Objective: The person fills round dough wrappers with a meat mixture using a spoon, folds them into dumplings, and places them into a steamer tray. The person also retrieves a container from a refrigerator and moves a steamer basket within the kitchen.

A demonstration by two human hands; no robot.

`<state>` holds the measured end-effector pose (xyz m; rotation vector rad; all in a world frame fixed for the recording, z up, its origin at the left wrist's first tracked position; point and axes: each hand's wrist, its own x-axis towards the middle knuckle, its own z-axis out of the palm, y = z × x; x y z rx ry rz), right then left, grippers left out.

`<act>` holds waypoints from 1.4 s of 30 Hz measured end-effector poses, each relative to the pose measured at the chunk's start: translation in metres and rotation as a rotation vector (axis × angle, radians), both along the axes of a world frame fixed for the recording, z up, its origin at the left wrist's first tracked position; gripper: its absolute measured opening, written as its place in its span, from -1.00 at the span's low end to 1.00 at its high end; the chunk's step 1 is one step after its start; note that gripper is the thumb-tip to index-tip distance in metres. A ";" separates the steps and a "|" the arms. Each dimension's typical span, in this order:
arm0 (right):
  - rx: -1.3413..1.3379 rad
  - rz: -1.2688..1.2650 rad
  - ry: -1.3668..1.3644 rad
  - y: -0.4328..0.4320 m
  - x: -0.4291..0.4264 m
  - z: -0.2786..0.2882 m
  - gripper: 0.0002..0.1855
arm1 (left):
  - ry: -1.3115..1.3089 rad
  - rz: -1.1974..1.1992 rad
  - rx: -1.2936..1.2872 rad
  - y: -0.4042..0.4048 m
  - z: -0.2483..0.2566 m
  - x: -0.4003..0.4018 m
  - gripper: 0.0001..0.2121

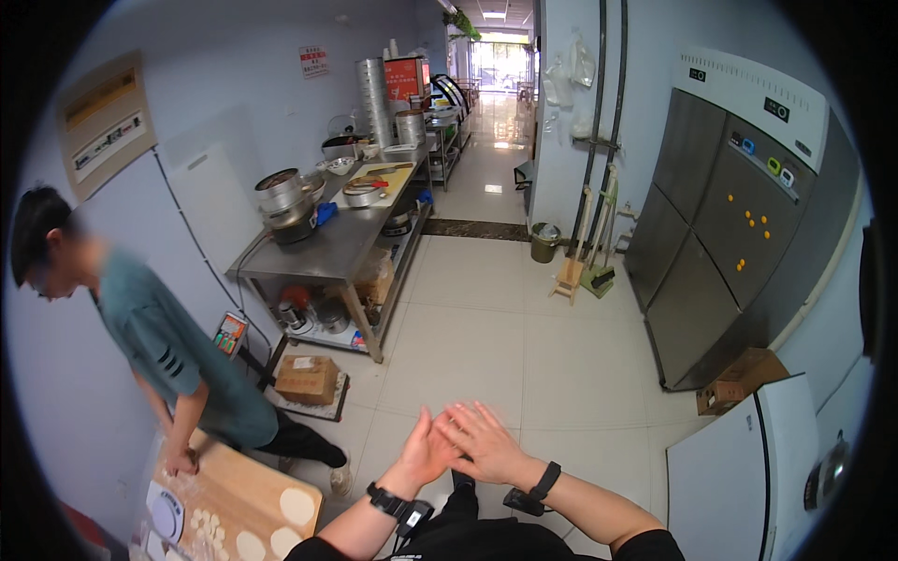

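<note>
In front of my body, my left hand and my right hand are brought together above the tiled floor. The right one crosses over the left fingers and hides part of them. Neither holds anything, and both thumbs stand apart from the palms. A black wrist strap circles my left wrist, and a second strap is on the right. To the lower left lies a wooden work board. On it are flat dough rounds, small dough pieces and a kitchen scale.
A person presses a hand on the board. Beyond stands a steel worktable carrying pots; a cardboard box rests on a floor scale. A steel refrigerator and a white cabinet flank the right. Brooms lean near a bin.
</note>
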<state>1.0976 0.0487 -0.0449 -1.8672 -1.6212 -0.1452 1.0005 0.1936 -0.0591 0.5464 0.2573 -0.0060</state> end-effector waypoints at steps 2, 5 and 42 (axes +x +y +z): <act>-0.037 -0.002 -0.096 0.020 0.047 -0.007 -0.40 | -0.041 -0.060 -0.083 0.006 0.014 0.066 -0.24; -0.404 -0.189 -0.122 0.023 0.164 -0.042 -0.37 | -0.116 -0.143 -0.146 0.051 0.004 0.139 -0.25; -0.675 -0.735 0.474 0.256 1.112 -0.281 -0.61 | 0.996 -0.776 1.153 0.567 -0.408 0.657 -0.69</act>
